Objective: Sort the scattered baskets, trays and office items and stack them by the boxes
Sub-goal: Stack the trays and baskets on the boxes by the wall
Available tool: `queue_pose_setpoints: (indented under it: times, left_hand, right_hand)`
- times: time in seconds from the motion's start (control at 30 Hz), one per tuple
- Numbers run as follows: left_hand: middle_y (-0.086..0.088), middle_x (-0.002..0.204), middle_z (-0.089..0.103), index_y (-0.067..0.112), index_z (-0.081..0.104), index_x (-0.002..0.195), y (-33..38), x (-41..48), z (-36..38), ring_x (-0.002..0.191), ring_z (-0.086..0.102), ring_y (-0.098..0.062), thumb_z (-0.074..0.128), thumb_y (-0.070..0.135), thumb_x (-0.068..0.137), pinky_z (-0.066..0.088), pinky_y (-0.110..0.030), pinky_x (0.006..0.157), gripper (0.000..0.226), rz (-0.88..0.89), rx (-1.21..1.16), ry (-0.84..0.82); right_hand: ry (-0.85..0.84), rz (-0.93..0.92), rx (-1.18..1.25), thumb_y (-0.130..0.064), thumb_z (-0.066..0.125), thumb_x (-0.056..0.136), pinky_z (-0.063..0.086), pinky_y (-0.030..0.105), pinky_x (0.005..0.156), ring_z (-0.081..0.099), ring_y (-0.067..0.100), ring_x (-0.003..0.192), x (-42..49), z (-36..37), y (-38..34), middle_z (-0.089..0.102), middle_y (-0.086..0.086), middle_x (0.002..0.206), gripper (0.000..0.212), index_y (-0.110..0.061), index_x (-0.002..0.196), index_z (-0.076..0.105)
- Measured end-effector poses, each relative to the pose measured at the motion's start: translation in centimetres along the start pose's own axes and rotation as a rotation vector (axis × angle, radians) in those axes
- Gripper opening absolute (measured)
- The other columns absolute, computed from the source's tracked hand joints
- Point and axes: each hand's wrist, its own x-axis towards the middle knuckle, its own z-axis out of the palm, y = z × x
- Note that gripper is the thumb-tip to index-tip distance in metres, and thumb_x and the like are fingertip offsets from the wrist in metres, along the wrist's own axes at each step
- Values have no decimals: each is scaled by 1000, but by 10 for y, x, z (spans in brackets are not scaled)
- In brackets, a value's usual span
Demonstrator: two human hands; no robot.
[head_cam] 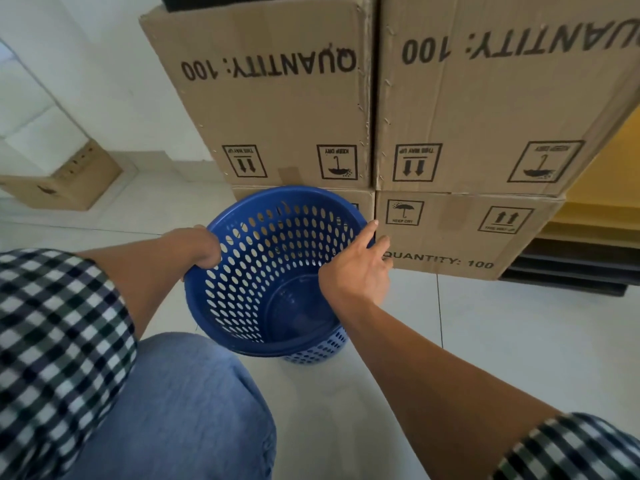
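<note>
Fingers of left hand (204, 249) clamp the left rim of the blue basket (256, 271). Right hand (356, 271) is at the right rim, fingers (369, 232) straight and slightly apart. Basket is upright over the tiled floor (485, 323), just near of the stacked cardboard boxes (460, 237); another perforated basket (311, 353) shows beneath it.

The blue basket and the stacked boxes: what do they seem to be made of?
The blue basket looks like moulded plastic, slightly glossy: smooth rim, uniform colour, regular oval holes. The boxes look like matte brown cardboard: creased faces, printed black marks, stapled seams.
</note>
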Motion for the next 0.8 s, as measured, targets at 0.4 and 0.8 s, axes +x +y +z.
queue_pose_setpoints:
  times: [0.4, 0.8]
  left_hand:
    - [-2, 85, 64, 13, 65, 84, -1, -8, -2, 76, 69, -17, 52, 15, 94, 60, -31, 74, 16, 60, 255, 31]
    - [-8, 76, 71, 8, 67, 94, 212, -152, -99, 65, 72, -22, 46, 31, 102, 58, -32, 58, 33, 695, 288, 339]
  right_hand:
    - [-164, -75, 82, -35, 49, 100, 43, 46, 99, 40, 43, 132, 5, -13, 7, 24, 20, 154, 89, -13, 159, -14]
    - [61, 254, 81, -53, 56, 96, 36, 50, 112, 39, 40, 137, 30, -168, 165, 32, 18, 153, 89, -25, 161, 2]
